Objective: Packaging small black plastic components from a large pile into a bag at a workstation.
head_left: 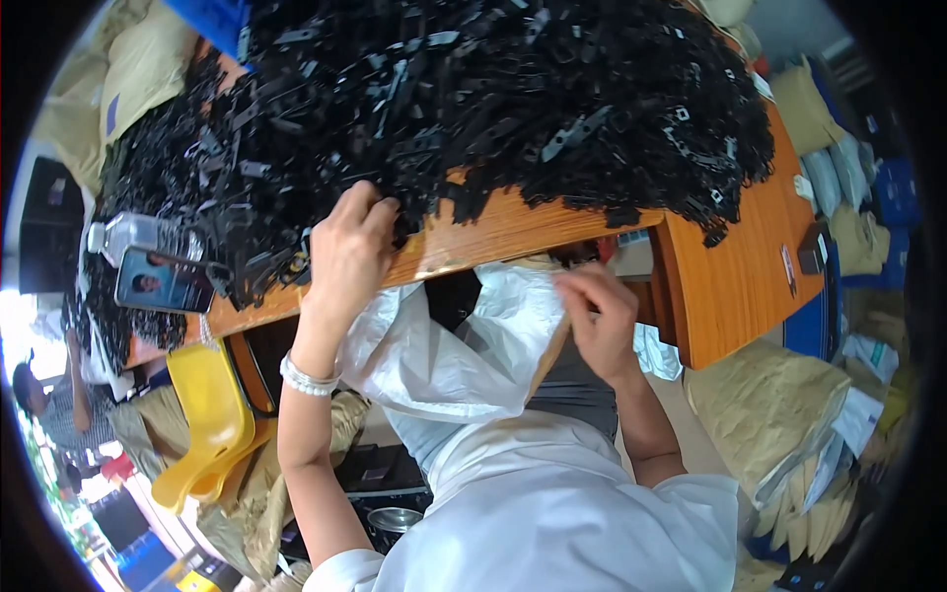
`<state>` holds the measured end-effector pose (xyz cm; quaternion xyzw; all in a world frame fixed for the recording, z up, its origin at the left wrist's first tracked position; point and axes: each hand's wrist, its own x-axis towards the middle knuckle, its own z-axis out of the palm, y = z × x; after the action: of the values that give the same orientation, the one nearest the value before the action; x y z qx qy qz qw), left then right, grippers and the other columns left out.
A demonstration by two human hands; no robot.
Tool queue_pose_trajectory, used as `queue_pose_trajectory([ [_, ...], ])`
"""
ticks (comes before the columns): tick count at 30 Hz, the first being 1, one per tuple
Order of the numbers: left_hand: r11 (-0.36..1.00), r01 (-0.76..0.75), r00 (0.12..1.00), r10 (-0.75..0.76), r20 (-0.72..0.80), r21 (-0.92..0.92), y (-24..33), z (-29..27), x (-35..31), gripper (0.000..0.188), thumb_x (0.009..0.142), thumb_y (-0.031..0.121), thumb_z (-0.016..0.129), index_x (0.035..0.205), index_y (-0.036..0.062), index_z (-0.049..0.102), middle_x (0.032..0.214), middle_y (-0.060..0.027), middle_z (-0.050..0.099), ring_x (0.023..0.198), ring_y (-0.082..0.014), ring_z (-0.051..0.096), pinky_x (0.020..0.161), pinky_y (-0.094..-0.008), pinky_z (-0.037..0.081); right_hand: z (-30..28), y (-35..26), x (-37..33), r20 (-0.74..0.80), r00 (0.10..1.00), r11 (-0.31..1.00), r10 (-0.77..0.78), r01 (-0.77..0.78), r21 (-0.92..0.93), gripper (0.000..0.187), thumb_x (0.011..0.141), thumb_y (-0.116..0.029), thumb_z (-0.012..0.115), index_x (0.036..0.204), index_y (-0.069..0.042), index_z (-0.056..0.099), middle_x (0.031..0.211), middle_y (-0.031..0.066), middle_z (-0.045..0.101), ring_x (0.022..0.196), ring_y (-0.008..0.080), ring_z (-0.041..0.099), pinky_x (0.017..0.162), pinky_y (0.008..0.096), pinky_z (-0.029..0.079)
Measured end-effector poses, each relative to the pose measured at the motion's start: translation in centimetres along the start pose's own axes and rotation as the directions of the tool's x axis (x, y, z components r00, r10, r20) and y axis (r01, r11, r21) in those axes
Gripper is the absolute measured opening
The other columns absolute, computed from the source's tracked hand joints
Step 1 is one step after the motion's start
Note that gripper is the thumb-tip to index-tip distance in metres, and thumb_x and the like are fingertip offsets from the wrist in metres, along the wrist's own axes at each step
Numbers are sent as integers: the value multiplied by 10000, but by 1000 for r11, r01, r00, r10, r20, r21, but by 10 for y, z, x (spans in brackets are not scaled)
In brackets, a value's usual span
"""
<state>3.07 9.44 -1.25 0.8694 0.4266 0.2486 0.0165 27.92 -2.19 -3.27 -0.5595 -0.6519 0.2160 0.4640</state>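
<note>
A large heap of small black plastic parts [395, 109] covers much of the wooden table [493, 232]. At the heap's near edge is my left hand [350, 247], its fingers curled closed among the parts; what they hold is hidden. Below the table edge, a white plastic bag [434, 360] hangs with its mouth open in front of my lap, and some black shows inside it. My right hand [604, 321] is closed at the bag's right rim, thumb and fingers bent around the edge. Part of a brown layer lines the bag's right side.
A phone [163, 283] leans by a clear bottle [148, 237] at the left. A yellow chair [209, 414] stands lower left; a person [74, 405] is beyond it. Brown sacks [769, 409] lie at the right, and a blue bin [212, 25] is at the far left.
</note>
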Motion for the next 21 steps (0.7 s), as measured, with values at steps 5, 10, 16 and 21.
queue_pose_trajectory([
  [5,998,-26,984,17,-178,-49,22,-2,4,159,649,-58,646,792,-13,594,929,-135,523,800,-278,540,589,-352,451,-28,32,12,-320,943,939,91,-188,-288,203,800,-15,630,999,-14,589,840,85,549,669,151,531,577,259,429],
  [10,931,-233,971,205,-126,-282,46,14,-3,200,637,-72,594,821,-47,519,1040,-187,541,955,-329,538,792,-385,448,-31,41,21,-372,920,830,125,-302,-468,362,754,-61,699,1083,-38,548,842,78,526,646,147,492,592,253,418],
  [16,867,-239,953,295,63,-438,79,35,-8,212,684,-64,621,871,-4,539,945,-149,597,786,-303,566,680,-367,457,-22,49,18,-381,902,939,202,-289,-187,311,719,-24,718,986,-26,558,824,48,566,618,101,501,577,236,413],
  [21,834,-204,955,284,81,-512,91,43,-3,270,691,-45,634,942,-6,540,969,-145,591,797,-301,559,679,-368,456,-16,51,18,-335,904,944,266,-314,-97,239,723,-6,707,925,-14,580,805,46,553,610,90,514,555,216,412],
])
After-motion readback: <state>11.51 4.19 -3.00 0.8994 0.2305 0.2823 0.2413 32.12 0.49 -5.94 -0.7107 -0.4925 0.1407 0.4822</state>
